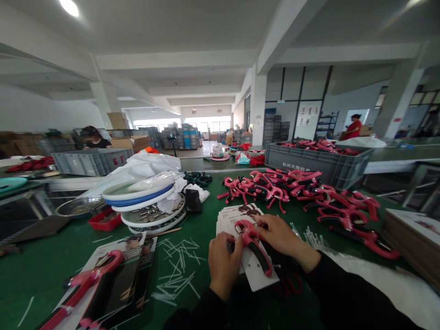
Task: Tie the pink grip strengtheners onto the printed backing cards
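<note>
A pink-and-black plier-like tool [250, 237] with a rounded jaw lies on a white backing card [256, 276] in front of me. The fingers of my left hand [222, 262] are closed at the tool's left side, by its metal part. From the right, my right hand [280, 234] pinches near the jaw, its fingertips partly hidden. Under and behind the tool is a stack of printed cards [225, 220]. To the left, another tool [91, 277] rests on printed cards [120, 286]. Loose thin white strips [180, 256] are scattered between the two.
A pile of similar pink tools [275, 185] spreads at back right, before a grey crate [318, 167] full of more. White round trays [154, 217] with metal parts and a red bin [106, 220] stand left. A card stack [412, 243] is far right. Two people are in the background.
</note>
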`<state>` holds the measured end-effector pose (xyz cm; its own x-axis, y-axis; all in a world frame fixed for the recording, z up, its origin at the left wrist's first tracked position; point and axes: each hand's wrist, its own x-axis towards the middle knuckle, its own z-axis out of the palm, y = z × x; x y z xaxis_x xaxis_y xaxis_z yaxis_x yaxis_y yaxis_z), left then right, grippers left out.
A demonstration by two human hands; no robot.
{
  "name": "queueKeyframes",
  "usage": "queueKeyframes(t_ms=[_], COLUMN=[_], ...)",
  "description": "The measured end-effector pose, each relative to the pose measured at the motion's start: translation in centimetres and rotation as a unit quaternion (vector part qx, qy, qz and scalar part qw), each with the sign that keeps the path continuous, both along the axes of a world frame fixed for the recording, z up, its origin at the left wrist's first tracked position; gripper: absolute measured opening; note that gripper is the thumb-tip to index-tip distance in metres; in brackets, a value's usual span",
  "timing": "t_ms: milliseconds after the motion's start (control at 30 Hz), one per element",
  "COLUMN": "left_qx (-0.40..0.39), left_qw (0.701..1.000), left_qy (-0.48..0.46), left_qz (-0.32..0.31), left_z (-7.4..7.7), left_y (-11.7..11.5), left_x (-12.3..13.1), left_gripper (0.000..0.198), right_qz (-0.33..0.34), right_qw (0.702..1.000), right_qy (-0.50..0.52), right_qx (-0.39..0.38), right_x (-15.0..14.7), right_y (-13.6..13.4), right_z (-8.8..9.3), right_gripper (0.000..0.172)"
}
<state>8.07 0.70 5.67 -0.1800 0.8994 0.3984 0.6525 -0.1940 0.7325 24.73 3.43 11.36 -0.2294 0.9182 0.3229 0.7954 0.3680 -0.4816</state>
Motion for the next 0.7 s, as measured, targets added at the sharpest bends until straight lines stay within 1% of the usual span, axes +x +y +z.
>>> queueKeyframes(t_ms=[67,133,200,300,400,467,567,633,700], left_qx=[0.004,-0.005,-0.02,-0.049,-0.082,-0.093,-0.098,-0.094,-0.081], left_qw=[1.0,0.999,0.999,0.994,0.985,0.982,0.981,0.982,0.983], left_qy=[0.028,0.034,0.031,0.02,0.005,0.008,0.044,0.076,0.106], left_qz=[0.012,0.006,-0.025,-0.098,-0.15,-0.167,-0.162,-0.147,-0.127], left_z=[0.4,0.9,1.4,2.4,3.6,4.4,5.1,5.3,5.5], left_y=[0.1,0.5,1.2,2.8,5.0,6.5,8.0,8.3,8.2], left_x=[0.5,0.8,0.8,0.6,0.5,0.7,1.5,2.2,2.8], left_gripper=[0.029,0.028,0.028,0.024,0.032,0.036,0.028,0.022,0.02], right_qz=[-0.01,-0.022,-0.03,-0.01,0.0,-0.007,-0.009,-0.016,-0.027], right_qw=[1.0,1.0,0.999,0.999,0.998,0.996,0.994,0.993,0.991], right_qy=[0.003,0.012,0.024,0.04,0.062,0.082,0.107,0.119,0.127], right_qx=[0.008,0.014,0.017,0.006,-0.013,-0.018,-0.018,-0.018,-0.02], right_x=[0.0,0.0,0.2,0.8,1.5,1.7,1.7,1.6,1.6], right_y=[-0.5,-1.0,-1.4,-1.4,-0.6,-0.1,0.3,0.4,0.6], right_z=[0.1,-0.1,-0.2,-0.3,-0.5,-0.9,-1.4,-1.5,-1.6], right_gripper=[0.013,0.015,0.016,0.014,0.015,0.019,0.023,0.022,0.019])
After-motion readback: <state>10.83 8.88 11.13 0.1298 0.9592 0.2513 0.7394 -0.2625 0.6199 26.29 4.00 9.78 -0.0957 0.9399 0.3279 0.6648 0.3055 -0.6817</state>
